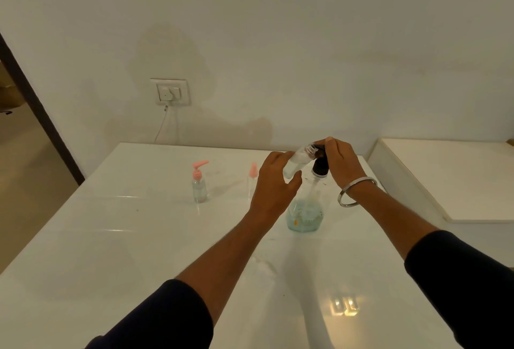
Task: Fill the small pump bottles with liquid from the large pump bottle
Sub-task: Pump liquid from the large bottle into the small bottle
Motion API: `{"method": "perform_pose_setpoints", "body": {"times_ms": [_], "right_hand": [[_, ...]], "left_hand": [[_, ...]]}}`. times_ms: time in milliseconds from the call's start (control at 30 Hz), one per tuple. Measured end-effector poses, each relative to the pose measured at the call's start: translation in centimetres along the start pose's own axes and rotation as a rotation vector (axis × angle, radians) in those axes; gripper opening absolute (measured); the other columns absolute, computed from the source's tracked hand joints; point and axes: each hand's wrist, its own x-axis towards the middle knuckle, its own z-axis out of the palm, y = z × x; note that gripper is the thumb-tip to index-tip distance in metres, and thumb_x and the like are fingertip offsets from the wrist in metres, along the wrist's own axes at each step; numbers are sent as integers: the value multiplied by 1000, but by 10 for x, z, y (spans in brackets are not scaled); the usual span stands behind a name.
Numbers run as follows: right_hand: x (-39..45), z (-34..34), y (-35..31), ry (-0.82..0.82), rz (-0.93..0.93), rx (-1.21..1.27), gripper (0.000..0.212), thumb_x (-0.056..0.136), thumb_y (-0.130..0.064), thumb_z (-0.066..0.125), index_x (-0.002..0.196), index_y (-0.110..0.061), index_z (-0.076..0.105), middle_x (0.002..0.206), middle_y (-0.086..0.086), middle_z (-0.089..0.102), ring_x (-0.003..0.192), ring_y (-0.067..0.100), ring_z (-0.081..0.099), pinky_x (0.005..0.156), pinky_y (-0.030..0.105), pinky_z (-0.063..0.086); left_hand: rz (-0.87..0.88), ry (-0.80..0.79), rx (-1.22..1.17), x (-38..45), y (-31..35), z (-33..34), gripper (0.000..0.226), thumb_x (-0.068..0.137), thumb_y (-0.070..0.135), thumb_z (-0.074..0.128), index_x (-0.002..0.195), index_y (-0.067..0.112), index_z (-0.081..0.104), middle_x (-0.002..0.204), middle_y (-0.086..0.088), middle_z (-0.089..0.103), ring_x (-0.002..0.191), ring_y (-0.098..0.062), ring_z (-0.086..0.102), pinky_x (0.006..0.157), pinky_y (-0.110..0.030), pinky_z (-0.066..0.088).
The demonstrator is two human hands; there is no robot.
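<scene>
At far left, a dark door frame (36,103) borders the pale wall (306,28). A white wall socket (170,92) sits above the table's back edge, with a thin cable (161,126) hanging from it. The glossy white table (111,251) fills the lower field.

Left of centre on the table stands a small pump bottle (199,183), upright, clear-bodied, fitted with a pink pump head; how full it is cannot be told. To its right, a second pink pump head (253,169) shows above a faint clear body, partly hidden behind the left hand; the detail is too blurred to tell more.

The left hand (274,187) is raised above the table, its fingers and thumb curled round an uncapped small clear bottle (297,161). This bottle is tilted, its threaded neck up and to the right, meeting the nozzle of the large bottle's pump.

The large pump bottle (305,216) stands upright on the table, just right of the left hand, clear with a bluish tint at its base and a black pump (319,166) on top. The right hand (340,163) lies over the pump head, fingers bent down over it. A metal bangle (356,191) circles the right wrist. Both forearms emerge from dark sleeves (172,318).

At far right, a second white surface (459,179) adjoins the table.
</scene>
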Motion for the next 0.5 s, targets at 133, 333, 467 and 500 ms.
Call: {"method": "perform_pose_setpoints", "body": {"times_ms": [133,333,467,500], "right_hand": [[1,-1,2,-16,7,-20,40,99,-16,28,99,9,60,96,26,63,82,22,54,64,8,43],[-3,5,2,24,1,29,39,100,-12,26,100,-1,64,91,6,61,77,10,55,62,-1,40],[-6,6,2,23,-8,29,40,100,-12,26,100,-2,64,93,4,61,77,4,55,64,-2,40],[-6,6,3,21,-13,24,40,100,-12,26,100,-1,64,93,5,61,77,7,55,64,-2,40]], "left_hand": [[11,13,1,2,0,0,37,82,14,68,118,13,59,108,2,58,95,-5,51,86,-20,45],[1,15,8,2,-4,3,38,81,11,69,117,12,59,108,0,59,95,-6,52,87,-20,45],[-10,8,5,1,-4,4,37,81,11,69,116,13,59,108,0,59,94,-6,52,85,-18,43],[-10,5,6,1,-4,3,37,81,12,69,117,13,59,108,1,59,93,-5,51,85,-17,42]]}}
